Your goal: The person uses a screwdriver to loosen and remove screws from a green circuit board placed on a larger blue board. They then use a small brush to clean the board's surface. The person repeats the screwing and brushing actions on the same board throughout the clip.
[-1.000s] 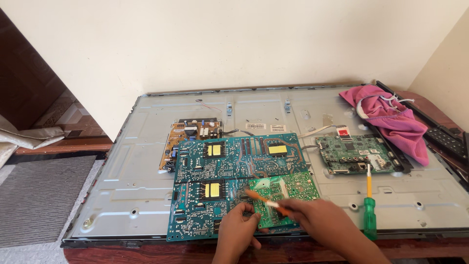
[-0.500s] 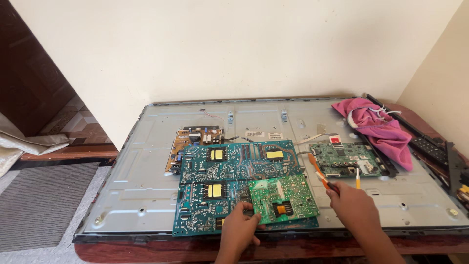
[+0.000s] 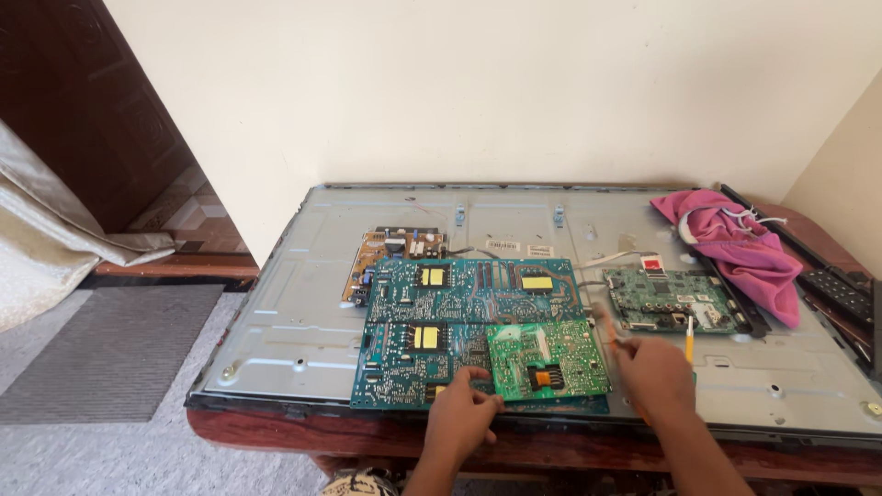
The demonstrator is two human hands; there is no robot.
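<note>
Five circuit boards lie on the metal panel [image 3: 303, 312]: two large teal boards [image 3: 478, 287] stacked, one small green board [image 3: 548, 359] on their right corner, one brown board [image 3: 386, 257] behind them, another green board [image 3: 675, 300] right of them. The left hand [image 3: 459, 418] pinches the small green board's front-left corner. The right hand [image 3: 654, 372] grips an orange tool [image 3: 610, 329] just right of that board. One pink cloth [image 3: 735, 248] lies beyond.

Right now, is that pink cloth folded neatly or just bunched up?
Bunched up: the pink cloth lies crumpled in uneven folds on the metal panel.
</note>
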